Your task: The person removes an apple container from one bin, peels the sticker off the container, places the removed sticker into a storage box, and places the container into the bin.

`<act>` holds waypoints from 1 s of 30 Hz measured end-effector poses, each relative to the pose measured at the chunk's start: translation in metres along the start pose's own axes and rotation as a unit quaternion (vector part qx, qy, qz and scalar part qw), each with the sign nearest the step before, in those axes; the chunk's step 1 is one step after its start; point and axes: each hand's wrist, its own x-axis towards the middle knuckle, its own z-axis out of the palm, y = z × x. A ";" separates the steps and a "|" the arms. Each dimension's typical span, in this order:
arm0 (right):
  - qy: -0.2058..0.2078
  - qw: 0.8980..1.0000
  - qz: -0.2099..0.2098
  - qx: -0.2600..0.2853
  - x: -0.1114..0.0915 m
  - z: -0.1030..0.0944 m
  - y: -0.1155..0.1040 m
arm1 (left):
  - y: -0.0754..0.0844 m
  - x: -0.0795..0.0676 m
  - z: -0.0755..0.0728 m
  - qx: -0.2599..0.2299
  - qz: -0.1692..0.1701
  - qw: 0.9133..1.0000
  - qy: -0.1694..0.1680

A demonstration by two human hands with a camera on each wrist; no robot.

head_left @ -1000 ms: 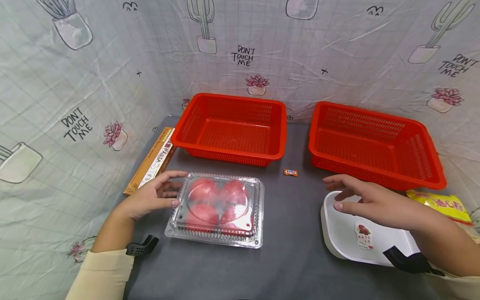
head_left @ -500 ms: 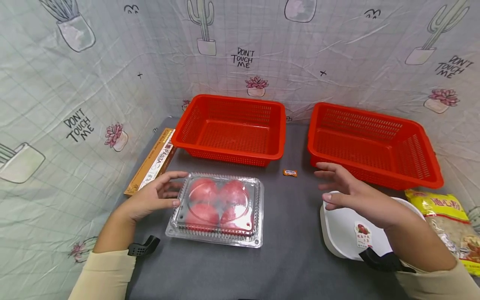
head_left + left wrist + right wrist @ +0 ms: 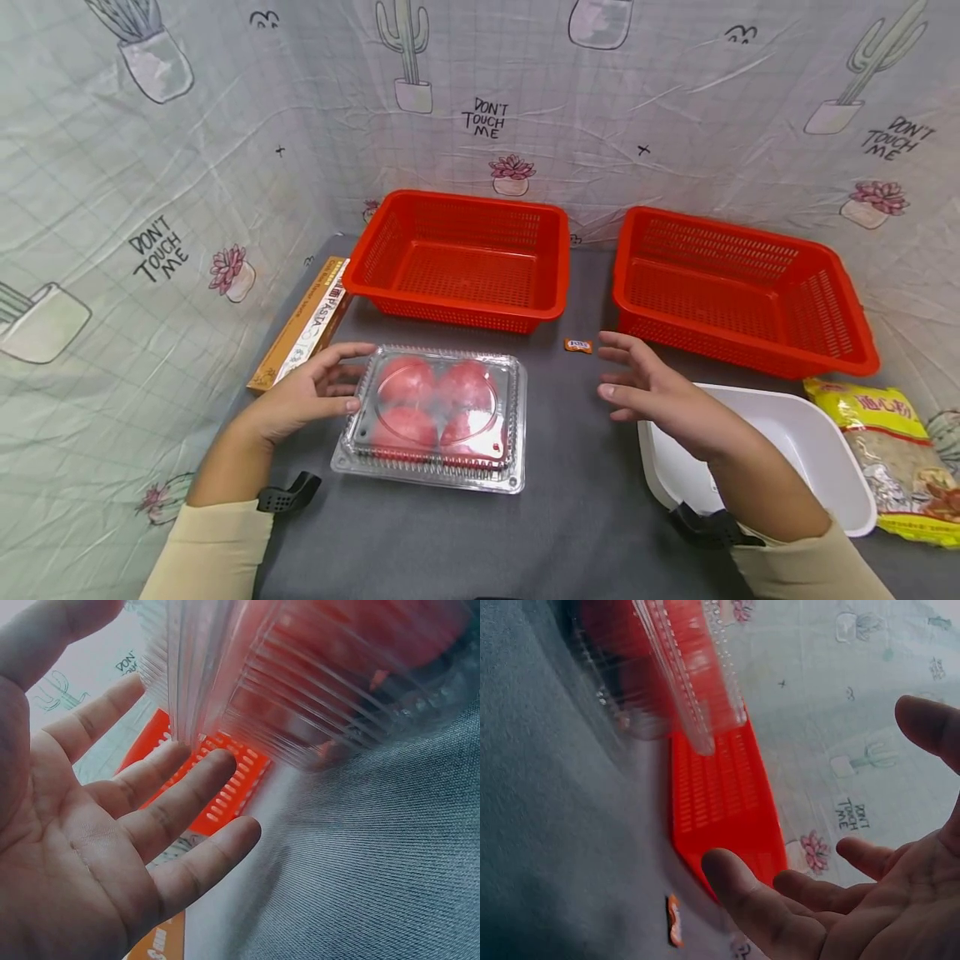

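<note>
Clear lidded container [image 3: 420,473], ribbed: lying flat, left of centre in the frame, keeping its place, with four red round fruits [image 3: 405,383] showing through the top.
Right hand [image 3: 660,396]: moving leftward since the earlier views, leaving its position over the white tray [image 3: 795,433] at lower right; now hanging between tray and container, near the orange sachet [image 3: 578,345], fingers standing wide and holding nothing.
Left hand [image 3: 303,398]: staying at the container's left edge, fingers loosely spreading, gripping nothing; whether a fingertip is touching the plastic, the blurred left wrist view is not settling.
Bearing on the work: the container is now lying between both hands, the right one remaining apart, so handling is seemingly still being approached.
</note>
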 end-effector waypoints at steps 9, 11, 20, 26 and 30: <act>0.012 1.000 0.011 0.020 0.008 0.018 0.007 | 0.001 0.002 -0.001 0.003 -0.001 1.000 0.002; 0.014 1.000 0.014 0.023 0.009 0.022 0.008 | 0.001 0.002 -0.001 0.004 -0.002 1.000 0.002; 0.016 0.999 0.028 0.026 0.022 0.045 0.006 | -0.001 0.001 0.000 -0.002 -0.003 1.000 0.003; 0.006 0.999 0.045 0.031 0.030 0.061 0.009 | -0.004 0.000 0.001 -0.013 0.002 1.000 0.003; -0.001 0.998 0.042 0.053 0.034 0.070 0.012 | -0.005 0.001 0.002 -0.012 0.006 1.000 0.003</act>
